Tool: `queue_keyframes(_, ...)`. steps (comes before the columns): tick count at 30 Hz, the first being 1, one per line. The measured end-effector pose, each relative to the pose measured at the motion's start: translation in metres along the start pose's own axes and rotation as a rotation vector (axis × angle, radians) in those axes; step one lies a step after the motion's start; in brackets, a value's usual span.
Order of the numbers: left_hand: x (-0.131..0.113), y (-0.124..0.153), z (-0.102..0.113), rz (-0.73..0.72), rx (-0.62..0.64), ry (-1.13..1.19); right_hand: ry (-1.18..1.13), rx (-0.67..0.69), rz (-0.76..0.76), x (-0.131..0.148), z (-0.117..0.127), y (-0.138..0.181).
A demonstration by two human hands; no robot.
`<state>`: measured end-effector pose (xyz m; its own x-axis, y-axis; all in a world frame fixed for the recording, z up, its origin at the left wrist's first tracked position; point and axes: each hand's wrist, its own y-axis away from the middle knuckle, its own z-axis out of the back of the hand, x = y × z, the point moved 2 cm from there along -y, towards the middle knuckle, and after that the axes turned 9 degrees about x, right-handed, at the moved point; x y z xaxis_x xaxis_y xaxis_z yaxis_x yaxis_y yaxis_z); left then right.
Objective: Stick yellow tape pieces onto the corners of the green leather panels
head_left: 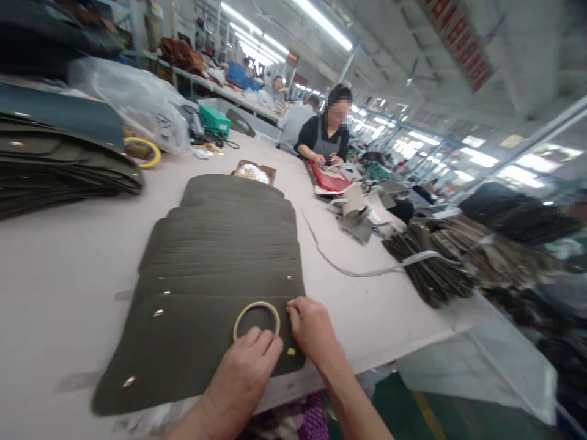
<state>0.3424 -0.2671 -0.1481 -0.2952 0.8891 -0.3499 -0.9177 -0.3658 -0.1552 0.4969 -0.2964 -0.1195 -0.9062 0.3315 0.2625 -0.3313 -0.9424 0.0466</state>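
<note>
A thin yellow roll of tape [258, 304] is gripped at its near edge by my left hand [247, 370], just over the front panel. My right hand [315, 327] is closed in a pinch at that panel's right edge; whatever lies between its fingertips is hidden. The dark olive panel [197, 342] is the nearest of a fanned, overlapping stack [233, 238] of similar panels. Gold-coloured metal studs [158, 313] dot its left side. A small yellow piece of tape [291, 351] sticks to the panel, between my two hands.
More olive panels [59, 159] are piled at the left, beside another yellow tape roll [153, 160] and a plastic bag [132, 98]. Behind the stack sits a small box of shiny pieces [253, 172]. Bundled dark pieces [426, 263] lie right. A co-worker [328, 131] handles a red item [330, 178].
</note>
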Motion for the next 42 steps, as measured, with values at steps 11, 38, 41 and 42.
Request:
queue_keyframes(11,0.001,0.005,0.007,0.025,-0.095,0.026,-0.047,0.154,0.205,0.004,0.013,0.016)
queue_keyframes(38,0.040,0.040,0.037,0.005,-0.148,0.016,-0.328,0.180,0.305,-0.014,0.012,0.044)
queue_keyframes(41,0.040,0.041,0.036,0.004,-0.135,0.016,-0.386,0.346,0.355,-0.008,0.014,0.057)
queue_keyframes(42,0.040,0.041,0.036,0.006,-0.132,0.016,-0.380,0.377,0.371,-0.006,0.014,0.060)
